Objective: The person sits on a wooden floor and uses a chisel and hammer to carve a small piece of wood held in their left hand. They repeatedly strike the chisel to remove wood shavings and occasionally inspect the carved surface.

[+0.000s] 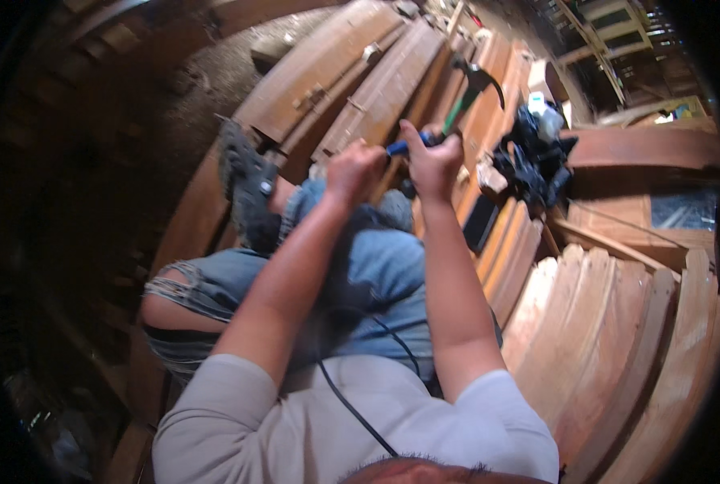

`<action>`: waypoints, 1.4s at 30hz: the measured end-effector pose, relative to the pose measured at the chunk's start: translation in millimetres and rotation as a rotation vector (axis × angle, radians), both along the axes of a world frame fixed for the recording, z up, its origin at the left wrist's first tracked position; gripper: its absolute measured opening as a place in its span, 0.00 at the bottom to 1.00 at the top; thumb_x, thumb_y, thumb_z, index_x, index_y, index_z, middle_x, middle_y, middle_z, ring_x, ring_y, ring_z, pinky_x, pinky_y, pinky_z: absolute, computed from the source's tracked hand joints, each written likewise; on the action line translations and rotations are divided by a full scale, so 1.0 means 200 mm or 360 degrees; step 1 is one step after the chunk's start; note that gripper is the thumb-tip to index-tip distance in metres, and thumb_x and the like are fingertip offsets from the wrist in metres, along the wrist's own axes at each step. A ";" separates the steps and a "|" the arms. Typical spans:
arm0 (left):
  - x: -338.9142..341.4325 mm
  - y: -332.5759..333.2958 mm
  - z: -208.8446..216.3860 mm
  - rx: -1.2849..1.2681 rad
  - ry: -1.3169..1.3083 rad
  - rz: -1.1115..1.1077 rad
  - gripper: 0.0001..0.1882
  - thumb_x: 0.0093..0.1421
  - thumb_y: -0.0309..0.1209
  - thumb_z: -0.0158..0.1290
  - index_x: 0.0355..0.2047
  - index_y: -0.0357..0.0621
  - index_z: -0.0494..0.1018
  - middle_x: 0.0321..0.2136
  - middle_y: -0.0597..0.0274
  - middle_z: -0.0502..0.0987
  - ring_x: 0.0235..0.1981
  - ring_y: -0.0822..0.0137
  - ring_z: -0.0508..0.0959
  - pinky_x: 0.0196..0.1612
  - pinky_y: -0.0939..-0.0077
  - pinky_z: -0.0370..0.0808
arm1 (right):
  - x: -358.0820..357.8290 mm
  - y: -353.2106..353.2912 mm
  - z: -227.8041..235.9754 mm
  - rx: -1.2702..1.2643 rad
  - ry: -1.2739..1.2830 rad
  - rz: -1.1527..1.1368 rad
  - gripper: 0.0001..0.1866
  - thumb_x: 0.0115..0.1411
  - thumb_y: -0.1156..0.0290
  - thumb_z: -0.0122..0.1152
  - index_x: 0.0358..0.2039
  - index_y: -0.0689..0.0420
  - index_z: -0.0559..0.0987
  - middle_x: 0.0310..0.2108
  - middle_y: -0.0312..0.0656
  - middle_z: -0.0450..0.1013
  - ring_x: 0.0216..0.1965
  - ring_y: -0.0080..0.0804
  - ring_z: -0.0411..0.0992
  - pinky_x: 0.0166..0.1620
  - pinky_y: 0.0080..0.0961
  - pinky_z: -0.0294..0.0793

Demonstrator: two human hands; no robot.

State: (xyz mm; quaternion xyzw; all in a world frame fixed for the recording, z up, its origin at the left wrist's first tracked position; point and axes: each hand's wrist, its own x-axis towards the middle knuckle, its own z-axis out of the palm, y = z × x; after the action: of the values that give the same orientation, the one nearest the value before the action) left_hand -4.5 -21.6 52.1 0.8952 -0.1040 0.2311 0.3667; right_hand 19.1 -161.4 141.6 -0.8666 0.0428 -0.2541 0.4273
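Note:
My left hand (355,171) is closed in a fist around one end of a blue handle (398,148). My right hand (436,165) grips the same handle farther right, thumb raised. What the handle belongs to is hidden by the fingers. Just beyond the right hand is a claw hammer (478,79) with a dark head and a green shaft. Its shaft runs down to the right hand's fingers; I cannot tell whether they touch it. Both hands are out in front of my bent legs in torn jeans (384,258).
Long curved wooden pieces (320,68) lie beneath and ahead of me. At right are a black plastic bag (535,153), a whitish bottle (549,121) and a dark flat rectangular object (480,223). More shaped boards (586,315) line the lower right. A thin black cable (352,407) crosses my shirt.

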 end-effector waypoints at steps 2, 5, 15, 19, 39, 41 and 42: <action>0.01 0.01 -0.08 0.0048 0.0215 -0.0038 0.03 0.64 0.38 0.60 0.34 0.58 0.80 0.39 0.53 0.82 0.36 0.47 0.86 0.36 0.49 0.83 | -0.04 0.02 0.05 0.0172 0.0071 0.0094 0.22 0.56 0.62 0.83 0.35 0.61 0.76 0.31 0.45 0.80 0.33 0.39 0.80 0.40 0.38 0.79; 0.00 -0.01 -0.07 -0.0081 0.0094 0.0033 0.06 0.63 0.38 0.61 0.33 0.53 0.82 0.36 0.46 0.85 0.46 0.47 0.87 0.41 0.53 0.85 | -0.18 -0.09 0.15 0.0383 -0.0161 0.0270 0.16 0.67 0.63 0.72 0.39 0.63 0.78 0.30 0.40 0.78 0.33 0.32 0.76 0.41 0.34 0.77; 0.00 0.01 -0.05 -0.0045 -0.0029 0.0066 0.10 0.69 0.38 0.57 0.31 0.51 0.79 0.27 0.52 0.84 0.41 0.48 0.88 0.44 0.53 0.85 | -0.54 -0.49 0.46 -0.0334 0.0653 0.0320 0.13 0.74 0.64 0.54 0.45 0.61 0.80 0.26 0.42 0.74 0.28 0.27 0.72 0.36 0.34 0.72; 0.01 -0.01 -0.06 -0.0052 -0.0022 0.0076 0.10 0.69 0.38 0.56 0.32 0.51 0.80 0.28 0.55 0.85 0.44 0.48 0.87 0.45 0.55 0.85 | -0.60 -0.49 0.60 -0.0015 0.0412 0.0239 0.13 0.78 0.65 0.55 0.49 0.62 0.81 0.26 0.30 0.72 0.25 0.17 0.68 0.30 0.22 0.67; 0.02 0.01 -0.07 -0.0073 0.0011 0.0074 0.07 0.67 0.35 0.57 0.31 0.50 0.80 0.34 0.63 0.84 0.49 0.53 0.86 0.45 0.58 0.86 | -0.54 -0.38 0.49 -0.0766 0.0622 0.0188 0.18 0.77 0.58 0.52 0.56 0.57 0.78 0.36 0.58 0.82 0.44 0.64 0.80 0.46 0.54 0.76; 0.02 0.02 -0.07 -0.0155 -0.0004 0.0130 0.07 0.66 0.35 0.58 0.31 0.50 0.79 0.35 0.62 0.83 0.50 0.54 0.85 0.45 0.59 0.85 | -0.57 -0.36 0.54 -0.0971 0.0972 0.0307 0.17 0.76 0.58 0.54 0.57 0.56 0.77 0.36 0.59 0.81 0.42 0.61 0.81 0.45 0.52 0.77; 0.01 0.02 -0.06 -0.0196 -0.0007 0.0156 0.07 0.66 0.35 0.58 0.31 0.50 0.79 0.35 0.62 0.83 0.50 0.55 0.85 0.45 0.59 0.85 | -0.57 -0.40 0.50 -0.0845 0.0833 0.0341 0.17 0.77 0.59 0.54 0.57 0.56 0.76 0.32 0.54 0.80 0.37 0.52 0.81 0.40 0.45 0.77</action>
State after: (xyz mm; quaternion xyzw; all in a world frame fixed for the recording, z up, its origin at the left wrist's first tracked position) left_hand -3.5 -16.8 39.5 0.8745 -0.0463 0.2566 0.4090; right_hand -94.8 -241.9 242.5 -0.9822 -0.0075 0.0195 0.1868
